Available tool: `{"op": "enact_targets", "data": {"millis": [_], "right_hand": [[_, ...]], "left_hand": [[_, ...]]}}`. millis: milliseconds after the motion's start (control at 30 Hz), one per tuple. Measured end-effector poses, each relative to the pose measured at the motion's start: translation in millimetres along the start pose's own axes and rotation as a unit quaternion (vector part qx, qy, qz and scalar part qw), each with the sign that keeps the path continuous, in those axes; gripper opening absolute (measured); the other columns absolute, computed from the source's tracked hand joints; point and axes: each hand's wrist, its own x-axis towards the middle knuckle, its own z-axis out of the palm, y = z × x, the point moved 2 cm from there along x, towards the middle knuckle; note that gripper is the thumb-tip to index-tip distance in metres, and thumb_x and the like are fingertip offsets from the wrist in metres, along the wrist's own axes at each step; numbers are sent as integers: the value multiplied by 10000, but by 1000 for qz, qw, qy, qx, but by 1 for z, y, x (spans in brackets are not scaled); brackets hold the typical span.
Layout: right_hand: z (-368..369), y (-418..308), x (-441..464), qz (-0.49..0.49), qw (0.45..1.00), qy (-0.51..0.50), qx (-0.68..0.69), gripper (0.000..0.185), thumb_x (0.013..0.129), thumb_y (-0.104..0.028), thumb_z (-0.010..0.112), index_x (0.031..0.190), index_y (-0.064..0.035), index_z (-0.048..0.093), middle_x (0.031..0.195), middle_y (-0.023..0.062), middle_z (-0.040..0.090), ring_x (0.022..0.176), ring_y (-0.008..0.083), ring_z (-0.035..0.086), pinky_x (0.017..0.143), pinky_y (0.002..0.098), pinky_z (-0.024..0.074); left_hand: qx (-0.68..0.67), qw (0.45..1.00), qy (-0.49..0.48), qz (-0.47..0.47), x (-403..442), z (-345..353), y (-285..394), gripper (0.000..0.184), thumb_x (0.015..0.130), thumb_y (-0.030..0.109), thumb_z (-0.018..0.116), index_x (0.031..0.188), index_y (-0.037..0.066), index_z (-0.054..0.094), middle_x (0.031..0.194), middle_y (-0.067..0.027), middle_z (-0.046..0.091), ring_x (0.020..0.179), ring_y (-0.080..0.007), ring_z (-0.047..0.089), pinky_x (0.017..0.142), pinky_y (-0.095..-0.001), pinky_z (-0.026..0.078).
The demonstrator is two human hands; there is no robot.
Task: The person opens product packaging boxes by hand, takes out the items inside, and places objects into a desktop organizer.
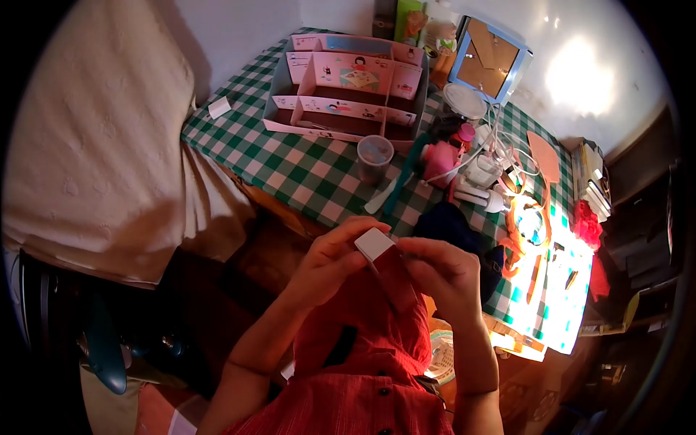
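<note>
A slim box (pixel 396 275) with a white end and a dark red side is held up in front of my red clothing. My left hand (pixel 335 255) grips its white end from the left, thumb and fingers closed on it. From the other side, the bent fingers of my right hand (pixel 446 270) pinch the box near its upper right edge. The lower part of the box blends into the red cloth behind it. Just beyond my hands is the edge of a table with a green and white checked cloth (pixel 279 168).
A pink partitioned organizer (pixel 341 103) stands at the back, with a clear plastic cup (pixel 374 158) before it. A blue frame (pixel 493 61) leans on the wall. Cables, a pink bottle (pixel 439 161) and an orange strap (pixel 516 225) crowd the right. A small white piece (pixel 219 107) lies left.
</note>
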Motion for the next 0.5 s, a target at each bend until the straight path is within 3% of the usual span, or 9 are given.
{"op": "enact_targets", "data": {"millis": [33,133,167,200,233,300,500], "right_hand": [[-2,2,2,-4,999,7,-51,202,791,85,661,981,18,668,972,68,682,889,122,632,777,230,502],[-4,10,4,-64,997,36,-35,165,795,95,643,937,20,676,919,73,679,834,121,631,730,224,494],[-5,11,4,-64,997,36,-35,165,795,95,643,937,20,676,919,73,679,834,121,631,730,224,494],[-7,8,4,-126,985,37,-112,164,789,83,651,935,12,676,895,80,676,806,127,632,715,229,491],[-10,6,2,-188,963,39,-187,165,783,71,660,932,4,677,872,86,672,778,133,633,700,233,488],[-16,4,-2,-178,960,4,-216,165,774,58,671,925,-5,679,860,88,670,755,144,631,683,235,487],[-36,-6,-23,-131,951,-52,-276,162,764,41,686,910,-29,689,787,63,665,697,143,618,597,238,469]], "left_hand": [[-1,1000,-2,-1,-1,3,-1,444,885,115,613,1304,50,482,1259,-75,475,1127,-160,528,933,-326,465],[-98,995,-14,-18,0,9,-7,417,935,170,557,1314,39,444,1248,-72,518,1121,-171,549,941,-353,468],[-136,989,54,-29,0,2,-14,405,946,178,539,1312,37,436,1239,-78,536,1114,-182,560,941,-367,471],[-174,976,122,-39,0,-1,-16,395,957,187,521,1309,35,427,1231,-85,555,1108,-193,572,941,-381,474],[-174,976,122,-40,0,-4,-16,395,957,187,521,1309,35,427,1231,-85,555,1108,-193,572,941,-381,474],[-191,974,123,-13,2,-10,-9,410,976,217,485,1324,12,412,1298,-135,518,1131,-246,558,958,-403,464],[-154,966,206,-3,9,-16,-10,372,981,243,478,1286,34,446,1243,-121,559,1110,-239,572,940,-402,477]]}}
